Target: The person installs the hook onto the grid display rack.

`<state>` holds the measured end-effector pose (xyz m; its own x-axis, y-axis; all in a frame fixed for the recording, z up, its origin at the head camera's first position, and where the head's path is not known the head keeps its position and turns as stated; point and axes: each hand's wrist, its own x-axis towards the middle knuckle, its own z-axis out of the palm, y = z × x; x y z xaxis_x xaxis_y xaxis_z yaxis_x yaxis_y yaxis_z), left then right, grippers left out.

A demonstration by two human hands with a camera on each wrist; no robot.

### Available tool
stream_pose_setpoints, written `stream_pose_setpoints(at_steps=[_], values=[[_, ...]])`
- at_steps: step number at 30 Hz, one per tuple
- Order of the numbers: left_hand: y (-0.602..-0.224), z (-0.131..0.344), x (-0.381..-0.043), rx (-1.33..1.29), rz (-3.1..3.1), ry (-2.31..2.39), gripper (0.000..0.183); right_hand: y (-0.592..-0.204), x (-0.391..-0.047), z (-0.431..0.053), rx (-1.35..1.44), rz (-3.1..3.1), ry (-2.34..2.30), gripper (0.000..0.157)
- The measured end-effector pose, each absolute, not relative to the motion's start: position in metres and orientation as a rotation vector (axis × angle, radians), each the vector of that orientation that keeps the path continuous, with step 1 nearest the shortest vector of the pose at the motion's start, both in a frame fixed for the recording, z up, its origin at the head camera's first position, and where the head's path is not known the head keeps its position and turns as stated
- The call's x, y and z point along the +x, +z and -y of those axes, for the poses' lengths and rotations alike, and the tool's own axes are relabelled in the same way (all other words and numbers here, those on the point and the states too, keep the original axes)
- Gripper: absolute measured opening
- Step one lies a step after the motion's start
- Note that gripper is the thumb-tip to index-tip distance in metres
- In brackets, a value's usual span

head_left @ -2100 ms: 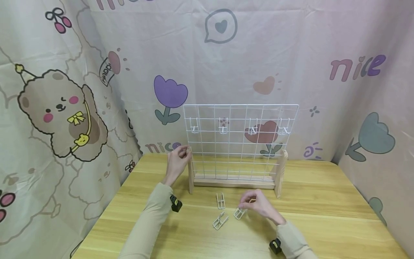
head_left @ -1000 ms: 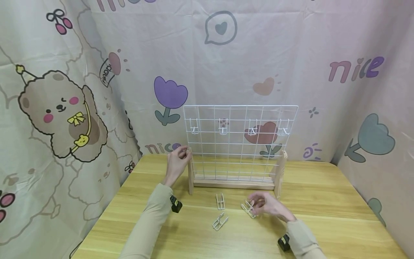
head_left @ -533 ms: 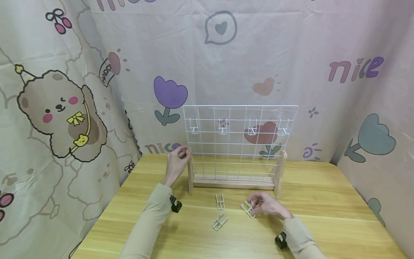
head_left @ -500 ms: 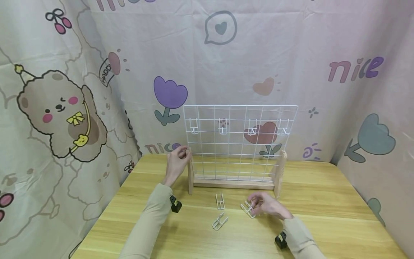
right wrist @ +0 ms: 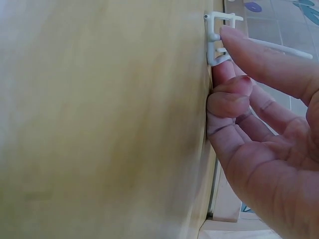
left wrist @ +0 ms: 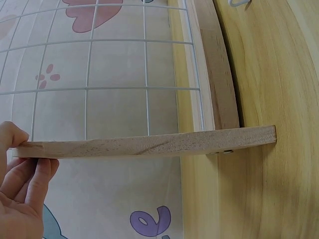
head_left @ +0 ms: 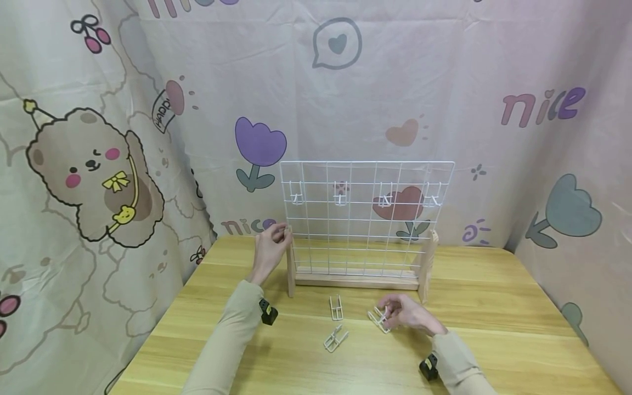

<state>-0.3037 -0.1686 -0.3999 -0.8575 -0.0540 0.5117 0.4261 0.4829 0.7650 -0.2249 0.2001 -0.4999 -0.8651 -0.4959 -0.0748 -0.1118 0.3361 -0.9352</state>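
My left hand (head_left: pixel 269 251) pinches the top of the left wooden upright (head_left: pixel 291 271) of a stand. In the left wrist view, the thumb lies on one face of that upright (left wrist: pixel 144 145) and the fingers on the other. A white wire grid panel (head_left: pixel 367 162) rises from the stand, with several white hooks (head_left: pixel 340 198) hanging in a row near its top. On the table in front, my right hand (head_left: pixel 408 315) pinches a loose white wire hook (head_left: pixel 373 320). The right wrist view has the thumb against this hook (right wrist: pixel 211 42), low at the tabletop.
Two more loose hooks lie on the wooden table (head_left: pixel 494 351): one hook (head_left: pixel 337 308) near the stand's base bar (head_left: pixel 357 281), another hook (head_left: pixel 336 339) closer to the person. The right upright (head_left: pixel 427 266) stands just behind the right hand. Printed curtains (head_left: pixel 345 99) hang behind and at the sides.
Since about two seconds ago, the right hand has shifted a little right, and its hook has turned to a different angle. The last half second brings hardly any movement. The left hand stays put.
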Motion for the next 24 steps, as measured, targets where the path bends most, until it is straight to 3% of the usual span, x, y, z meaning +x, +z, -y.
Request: stream_pose_setpoints(at_steps=[24], values=[[-0.399,0.1677,-0.3038,-0.301,2.256,-1.385,0.03,-0.4999,-0.2251,-0.2021,-0.536,-2.25,-1.537,0.029]])
